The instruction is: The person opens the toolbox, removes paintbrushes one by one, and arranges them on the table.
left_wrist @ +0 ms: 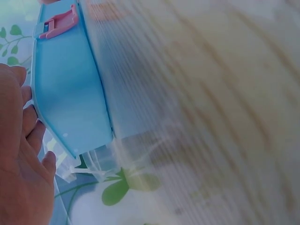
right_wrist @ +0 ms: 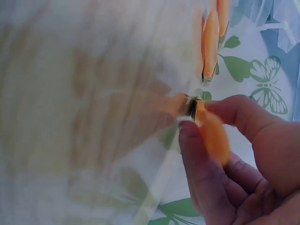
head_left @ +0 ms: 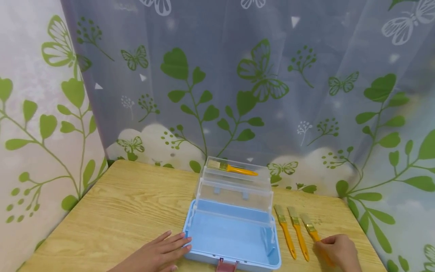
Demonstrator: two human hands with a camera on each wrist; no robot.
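Note:
A blue storage box (head_left: 221, 234) with a pink latch (head_left: 227, 265) stands opened on the table, its clear tiered trays (head_left: 238, 192) raised behind. One paintbrush (head_left: 241, 170) with an orange handle lies in the top tray. My left hand (head_left: 163, 251) rests its straight fingers against the box's left edge. To the right of the box, my right hand (head_left: 340, 251) pinches the orange handle of a paintbrush (head_left: 310, 228) between thumb and fingers; the right wrist view shows this handle (right_wrist: 215, 140) close up. Two like paintbrushes (head_left: 285, 232) (head_left: 299, 234) lie side by side between that hand and the box.
The wooden table (head_left: 136, 204) reaches back to a curtain (head_left: 217, 94) printed with green leaves and butterflies. More printed cloth hangs at the left (head_left: 40, 113) and right sides. The raised trays stand close to the back curtain.

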